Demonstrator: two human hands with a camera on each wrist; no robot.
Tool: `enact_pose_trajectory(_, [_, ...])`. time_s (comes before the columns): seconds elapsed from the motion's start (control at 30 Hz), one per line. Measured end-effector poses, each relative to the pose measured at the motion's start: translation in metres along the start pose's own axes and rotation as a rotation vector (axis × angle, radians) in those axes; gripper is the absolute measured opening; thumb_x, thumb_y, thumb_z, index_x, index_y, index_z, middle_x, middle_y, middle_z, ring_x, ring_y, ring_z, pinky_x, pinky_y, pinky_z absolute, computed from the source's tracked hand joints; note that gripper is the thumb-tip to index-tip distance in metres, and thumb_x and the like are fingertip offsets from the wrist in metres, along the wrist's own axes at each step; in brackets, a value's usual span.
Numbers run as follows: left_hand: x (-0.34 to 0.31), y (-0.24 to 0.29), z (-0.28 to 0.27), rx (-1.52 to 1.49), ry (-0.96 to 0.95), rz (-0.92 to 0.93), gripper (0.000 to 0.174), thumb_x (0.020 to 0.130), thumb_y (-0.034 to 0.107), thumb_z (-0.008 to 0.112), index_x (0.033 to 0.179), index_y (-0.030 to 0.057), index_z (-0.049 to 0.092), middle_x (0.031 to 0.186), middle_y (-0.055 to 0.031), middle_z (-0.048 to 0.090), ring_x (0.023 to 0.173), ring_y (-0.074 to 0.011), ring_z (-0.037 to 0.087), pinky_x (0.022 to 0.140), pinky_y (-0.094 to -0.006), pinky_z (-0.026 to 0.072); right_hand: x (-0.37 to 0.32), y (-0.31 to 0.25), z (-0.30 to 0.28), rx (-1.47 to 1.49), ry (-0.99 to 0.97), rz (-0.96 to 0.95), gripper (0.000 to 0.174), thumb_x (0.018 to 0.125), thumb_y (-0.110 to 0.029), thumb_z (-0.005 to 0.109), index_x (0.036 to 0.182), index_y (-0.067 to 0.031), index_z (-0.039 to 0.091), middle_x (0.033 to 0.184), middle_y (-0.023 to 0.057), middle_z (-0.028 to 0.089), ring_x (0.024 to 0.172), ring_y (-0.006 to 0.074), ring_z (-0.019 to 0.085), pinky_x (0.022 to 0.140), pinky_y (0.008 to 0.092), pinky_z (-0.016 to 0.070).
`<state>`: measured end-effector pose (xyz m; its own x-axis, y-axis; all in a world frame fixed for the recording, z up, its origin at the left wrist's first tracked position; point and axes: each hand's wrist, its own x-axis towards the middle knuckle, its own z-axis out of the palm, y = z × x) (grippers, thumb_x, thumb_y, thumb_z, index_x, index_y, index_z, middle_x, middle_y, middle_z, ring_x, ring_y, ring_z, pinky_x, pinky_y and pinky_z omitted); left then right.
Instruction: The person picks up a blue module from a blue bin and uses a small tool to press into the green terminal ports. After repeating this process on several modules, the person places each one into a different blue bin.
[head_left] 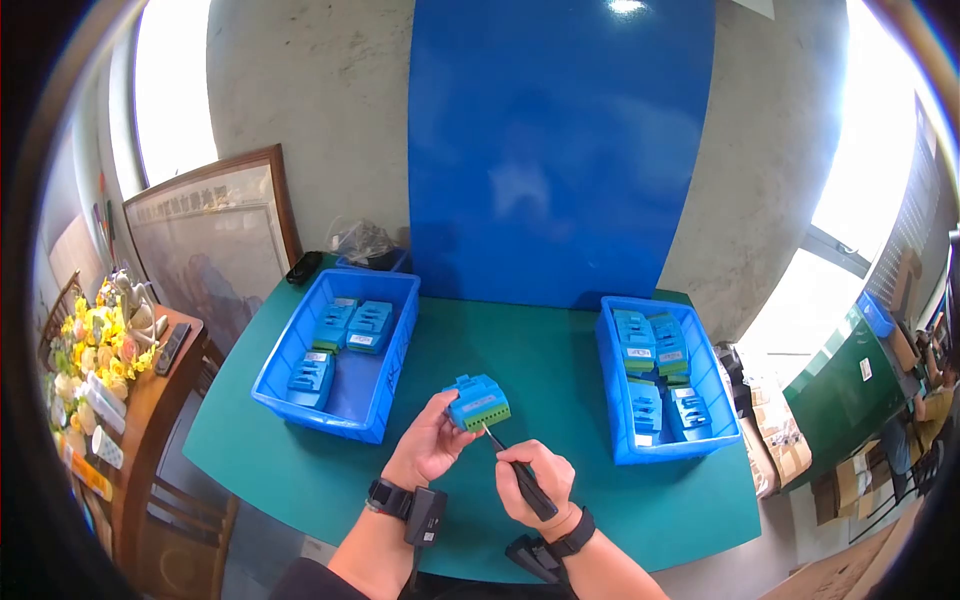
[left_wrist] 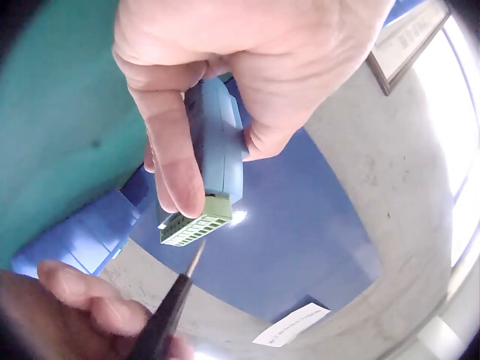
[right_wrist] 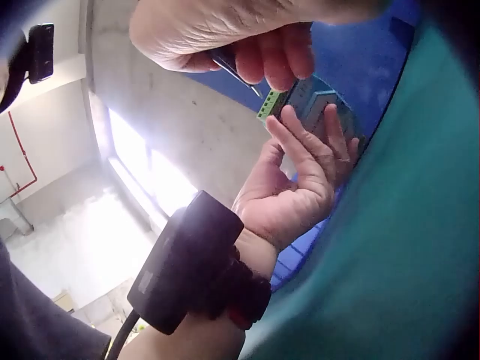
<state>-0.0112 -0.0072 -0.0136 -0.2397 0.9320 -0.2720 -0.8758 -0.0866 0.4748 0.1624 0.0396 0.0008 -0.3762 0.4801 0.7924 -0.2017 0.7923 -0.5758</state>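
Note:
My left hand point(head_left: 428, 446) grips a blue module with a green terminal block point(head_left: 478, 402) over the green table. In the left wrist view its thumb and fingers pinch the module's blue housing point(left_wrist: 219, 146), and the row of openings in the green terminal block point(left_wrist: 196, 223) shows. My right hand point(head_left: 536, 482) holds a screwdriver point(head_left: 528, 482) by its dark handle. The metal tip points up at the green block, close to its front edge. From the right wrist view, the screwdriver shaft point(right_wrist: 238, 73) comes out beside the curled fingers, near the green block.
A blue bin point(head_left: 375, 420) with several similar modules stands on the left of the green table point(head_left: 480, 345). Another blue bin point(head_left: 672, 452) on the right holds several more. A blue panel point(head_left: 560, 150) rises behind the table. Flowers point(head_left: 100, 345) stand on a wooden table at left.

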Motion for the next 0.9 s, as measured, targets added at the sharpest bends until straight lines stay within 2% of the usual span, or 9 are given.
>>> enact_pose_trajectory(0.1, [0.001, -0.001, -0.005, 0.005, 0.018, -0.022, 0.033, 0.089, 0.024, 0.066, 0.110, 0.0005, 0.058, 0.095, -0.0140, 0.068, 0.070, -0.0269, 0.069, 0.051, -0.0248, 0.0610, 0.000, 0.002, -0.002, -0.041, 0.053, -0.064, 0.014, 0.071, 0.004, 0.066, 0.082, -0.0022, 0.060, 0.071, 0.0100, 0.064, 0.054, 0.0228, 0.063, 0.050, 0.0293, 0.0476])
enact_pose_trajectory(0.2, [0.001, -0.001, -0.004, 0.006, 0.043, -0.024, 0.033, 0.089, 0.025, 0.065, 0.110, 0.0003, 0.058, 0.095, -0.0142, 0.068, 0.071, -0.0274, 0.069, 0.051, -0.0248, 0.0608, 0.002, 0.000, -0.004, -0.040, 0.025, 0.002, 0.014, 0.071, 0.004, 0.065, 0.082, -0.0024, 0.060, 0.070, 0.0096, 0.063, 0.053, 0.0221, 0.062, 0.049, 0.0291, 0.0469])
enact_pose_trajectory(0.3, [0.000, -0.002, -0.003, 0.003, 0.051, -0.037, 0.033, 0.089, 0.026, 0.065, 0.109, 0.0005, 0.058, 0.094, -0.0145, 0.068, 0.071, -0.0276, 0.069, 0.051, -0.0250, 0.0606, -0.001, 0.006, -0.003, -0.076, 0.080, -0.058, 0.013, 0.071, 0.003, 0.065, 0.082, -0.0025, 0.060, 0.068, 0.0089, 0.062, 0.051, 0.0218, 0.061, 0.048, 0.0287, 0.0462])
enact_pose_trajectory(0.4, [0.000, -0.002, -0.001, -0.001, 0.048, -0.039, 0.033, 0.089, 0.026, 0.065, 0.109, 0.0012, 0.058, 0.094, -0.0145, 0.068, 0.071, -0.0279, 0.069, 0.051, -0.0254, 0.0606, 0.000, 0.004, -0.005, -0.060, 0.069, 0.061, 0.013, 0.071, 0.002, 0.065, 0.081, -0.0031, 0.060, 0.065, 0.0075, 0.061, 0.050, 0.0211, 0.060, 0.047, 0.0286, 0.0454])
enact_pose_trajectory(0.5, [0.000, -0.001, -0.004, -0.008, 0.047, -0.035, 0.033, 0.089, 0.026, 0.065, 0.110, 0.0019, 0.058, 0.094, -0.0143, 0.068, 0.071, -0.0282, 0.069, 0.051, -0.0257, 0.0606, 0.000, 0.006, -0.005, -0.102, 0.133, -0.048, 0.011, 0.072, 0.001, 0.066, 0.080, -0.0035, 0.061, 0.062, 0.0064, 0.060, 0.048, 0.0198, 0.058, 0.047, 0.0284, 0.0446])
enact_pose_trajectory(0.67, [0.002, -0.001, -0.008, 0.007, 0.001, -0.033, 0.035, 0.089, 0.026, 0.065, 0.113, 0.0021, 0.057, 0.098, -0.0142, 0.068, 0.071, -0.0284, 0.069, 0.052, -0.0261, 0.0610, -0.001, 0.007, -0.006, -0.124, 0.154, 0.015, 0.009, 0.073, -0.001, 0.066, 0.079, -0.0038, 0.061, 0.061, 0.0061, 0.060, 0.047, 0.0186, 0.057, 0.046, 0.0283, 0.0441])
enact_pose_trajectory(0.8, [-0.001, -0.003, -0.004, 0.026, -0.011, 0.007, 0.036, 0.090, 0.026, 0.064, 0.116, 0.0029, 0.055, 0.101, -0.0136, 0.067, 0.076, -0.0281, 0.070, 0.054, -0.0276, 0.0615, -0.003, 0.010, -0.006, -0.110, 0.171, 0.122, 0.007, 0.073, -0.001, 0.066, 0.078, -0.0036, 0.061, 0.061, 0.0063, 0.059, 0.045, 0.0179, 0.056, 0.045, 0.0279, 0.0434])
enact_pose_trajectory(0.9, [-0.002, -0.002, -0.005, 0.031, -0.068, 0.007, 0.037, 0.090, 0.024, 0.063, 0.120, 0.0038, 0.053, 0.104, -0.0123, 0.066, 0.083, -0.0275, 0.069, 0.059, -0.0294, 0.0618, -0.003, 0.012, -0.007, -0.140, 0.187, 0.065, 0.008, 0.074, -0.001, 0.066, 0.079, -0.0033, 0.060, 0.059, 0.0051, 0.058, 0.044, 0.0161, 0.055, 0.045, 0.0274, 0.0431])
